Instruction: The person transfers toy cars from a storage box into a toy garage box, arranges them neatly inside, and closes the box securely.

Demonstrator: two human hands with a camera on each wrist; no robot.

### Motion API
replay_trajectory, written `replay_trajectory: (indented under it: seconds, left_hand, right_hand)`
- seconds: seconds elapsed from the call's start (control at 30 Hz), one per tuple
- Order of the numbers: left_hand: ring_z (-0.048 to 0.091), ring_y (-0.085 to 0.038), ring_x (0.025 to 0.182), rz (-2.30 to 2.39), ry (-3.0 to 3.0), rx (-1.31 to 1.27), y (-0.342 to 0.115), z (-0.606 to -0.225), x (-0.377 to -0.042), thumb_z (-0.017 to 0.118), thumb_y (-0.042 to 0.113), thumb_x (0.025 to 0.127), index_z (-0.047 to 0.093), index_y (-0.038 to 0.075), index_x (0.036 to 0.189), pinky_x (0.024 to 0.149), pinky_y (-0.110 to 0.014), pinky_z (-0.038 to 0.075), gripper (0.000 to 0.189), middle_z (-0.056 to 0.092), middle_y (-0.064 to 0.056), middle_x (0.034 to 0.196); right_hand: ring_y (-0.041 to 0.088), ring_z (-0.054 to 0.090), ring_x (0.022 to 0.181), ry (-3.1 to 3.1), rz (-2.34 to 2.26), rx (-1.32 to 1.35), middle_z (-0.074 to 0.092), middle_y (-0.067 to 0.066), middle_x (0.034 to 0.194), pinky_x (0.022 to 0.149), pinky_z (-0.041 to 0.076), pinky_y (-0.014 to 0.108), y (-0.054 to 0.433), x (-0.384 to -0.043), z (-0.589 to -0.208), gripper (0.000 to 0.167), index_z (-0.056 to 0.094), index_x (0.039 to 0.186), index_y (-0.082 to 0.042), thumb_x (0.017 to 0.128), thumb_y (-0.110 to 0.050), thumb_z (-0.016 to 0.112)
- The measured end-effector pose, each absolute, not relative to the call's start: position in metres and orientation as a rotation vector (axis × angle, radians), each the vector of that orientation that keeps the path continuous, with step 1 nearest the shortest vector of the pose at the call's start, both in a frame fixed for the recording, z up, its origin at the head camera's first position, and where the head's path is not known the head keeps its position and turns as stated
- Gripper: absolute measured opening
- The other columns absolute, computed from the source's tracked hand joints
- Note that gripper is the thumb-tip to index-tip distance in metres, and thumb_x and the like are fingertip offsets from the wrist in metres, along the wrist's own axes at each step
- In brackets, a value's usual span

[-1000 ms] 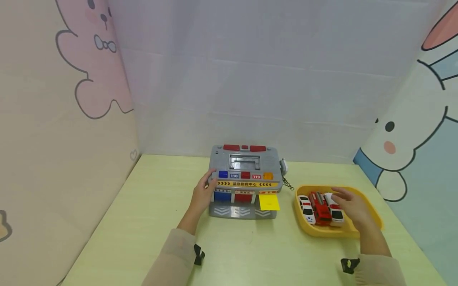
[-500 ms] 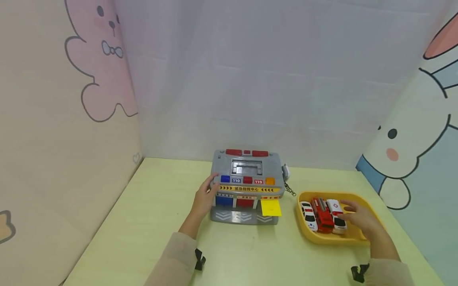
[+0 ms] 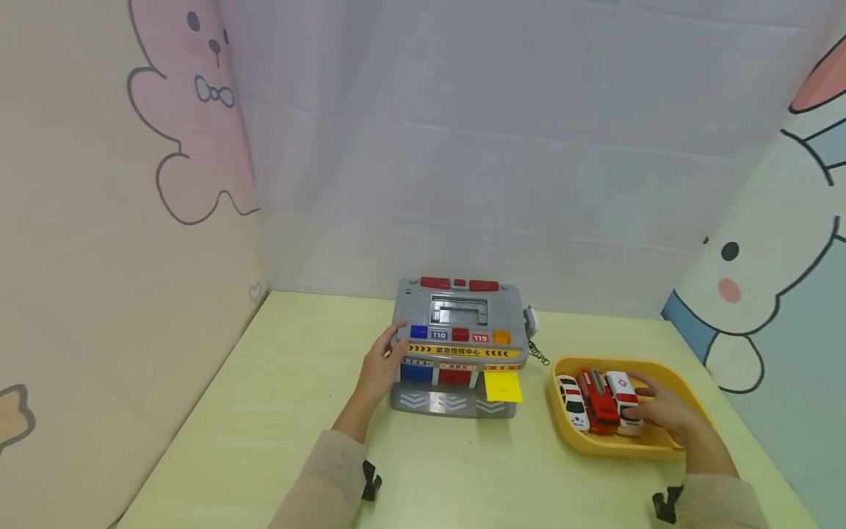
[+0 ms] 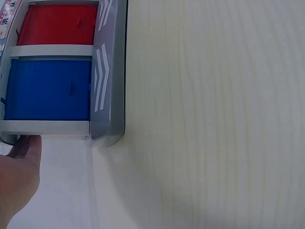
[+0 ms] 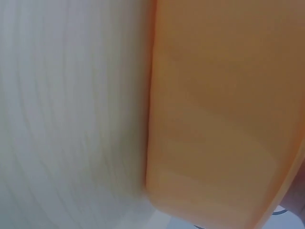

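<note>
A grey toy emergency station (image 3: 456, 345) stands at mid table in the head view, with blue and red doors and a raised yellow flap (image 3: 503, 386). My left hand (image 3: 381, 367) holds its left front edge, thumb at the front; in the left wrist view the fingers meet the side wall by the blue door (image 4: 50, 90). On the right, my right hand (image 3: 667, 411) reaches over a yellow tray (image 3: 575, 435). Its thumb and forefinger, spread apart, touch a white toy ambulance (image 3: 621, 389). Alongside lie a red toy fire engine (image 3: 600, 404) and a white toy police car (image 3: 573, 402).
A white toy handset (image 3: 532, 321) hangs on the station's right side by a coiled cord (image 3: 538, 354). Pale fabric walls with printed animals enclose the wooden table (image 3: 449, 477) at the back and sides. The tray's wall (image 5: 224, 109) fills much of the right wrist view.
My right hand has come down and closer to the ambulance, and its fingers now touch it. The left hand stays on the station. The head view has tilted slightly.
</note>
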State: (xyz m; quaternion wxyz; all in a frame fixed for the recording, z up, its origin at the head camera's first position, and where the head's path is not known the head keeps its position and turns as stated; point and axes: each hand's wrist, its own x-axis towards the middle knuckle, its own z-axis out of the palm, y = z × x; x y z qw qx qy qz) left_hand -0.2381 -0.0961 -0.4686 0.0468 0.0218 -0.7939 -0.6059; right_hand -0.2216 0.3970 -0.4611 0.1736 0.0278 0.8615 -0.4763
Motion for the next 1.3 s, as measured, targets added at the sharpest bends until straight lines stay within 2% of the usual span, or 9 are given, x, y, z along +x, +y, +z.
replay_trajectory:
  seconds: [0.27, 0.47, 0.63, 0.77, 0.87, 1.03, 1.3]
  left_hand:
    - [0.035, -0.036, 0.137, -1.838, -2.422, 0.05, -0.096, -0.468, -0.237, 0.05, 0.04, 0.101, 0.046, 0.025, 0.146, 0.106, -0.058, 0.032, 0.047, 0.038, -0.011, 0.152]
    - [0.035, -0.036, 0.137, -1.835, -2.421, 0.036, -0.095, -0.467, -0.235, 0.05, 0.04, 0.101, 0.046, 0.025, 0.146, 0.106, -0.058, 0.032, 0.047, 0.037, -0.011, 0.152]
    - [0.036, -0.036, 0.136, -1.841, -2.414, 0.036, -0.096, -0.468, -0.235, 0.05, 0.04, 0.101, 0.046, 0.026, 0.145, 0.106, -0.058, 0.032, 0.047, 0.038, -0.011, 0.152]
    - [0.035, -0.035, 0.137, -1.833, -2.409, 0.027, -0.097, -0.468, -0.236, 0.051, 0.039, 0.101, 0.047, 0.024, 0.145, 0.107, -0.056, 0.033, 0.046, 0.038, -0.011, 0.151]
    - [0.034, -0.034, 0.137, -1.826, -2.408, 0.018, -0.096, -0.469, -0.237, 0.051, 0.037, 0.102, 0.047, 0.023, 0.145, 0.107, -0.055, 0.033, 0.046, 0.038, -0.012, 0.151]
    - [0.033, -0.034, 0.138, -1.832, -2.41, 0.02, -0.095, -0.468, -0.237, 0.051, 0.035, 0.102, 0.046, 0.023, 0.146, 0.108, -0.054, 0.033, 0.045, 0.037, -0.012, 0.152]
    - [0.035, -0.034, 0.137, -1.837, -2.409, 0.016, -0.096, -0.468, -0.237, 0.05, 0.036, 0.102, 0.046, 0.023, 0.145, 0.107, -0.055, 0.033, 0.045, 0.038, -0.012, 0.151]
  right_hand:
    - [0.055, 0.037, 0.121, 2.403, -1.326, 0.076, 0.015, 0.046, 0.139, 0.1, 0.037, 0.062, 0.398, -0.227, -0.463, 0.091, 0.002, 0.148, 0.009, 0.084, 0.0, 0.066]
    - [0.055, 0.039, 0.117, 2.352, -1.319, 0.061, 0.014, 0.046, 0.137, 0.097, 0.042, 0.059, 0.4, -0.231, -0.464, 0.095, -0.002, 0.148, 0.008, 0.081, 0.003, 0.065]
    - [0.049, 0.045, 0.114, 2.294, -1.348, 0.055, 0.016, 0.047, 0.137, 0.095, 0.045, 0.055, 0.403, -0.232, -0.466, 0.097, -0.006, 0.148, 0.007, 0.08, 0.004, 0.064]
    - [0.042, 0.052, 0.108, 2.275, -1.381, 0.056, 0.023, 0.048, 0.134, 0.093, 0.049, 0.051, 0.405, -0.232, -0.47, 0.099, -0.007, 0.148, 0.006, 0.08, 0.005, 0.066]
    - [0.037, 0.057, 0.103, 2.267, -1.421, 0.051, 0.035, 0.047, 0.128, 0.089, 0.052, 0.048, 0.407, -0.231, -0.472, 0.101, -0.009, 0.147, 0.004, 0.082, 0.006, 0.067]
    - [0.03, 0.06, 0.097, 2.274, -1.473, 0.035, 0.052, 0.036, 0.117, 0.082, 0.054, 0.038, 0.412, -0.228, -0.473, 0.099, -0.01, 0.145, 0.005, 0.085, 0.004, 0.068]
    - [0.027, 0.061, 0.092, 2.303, -1.475, 0.059, 0.055, 0.028, 0.111, 0.079, 0.056, 0.038, 0.414, -0.226, -0.467, 0.092, -0.007, 0.144, 0.006, 0.09, -0.003, 0.067]
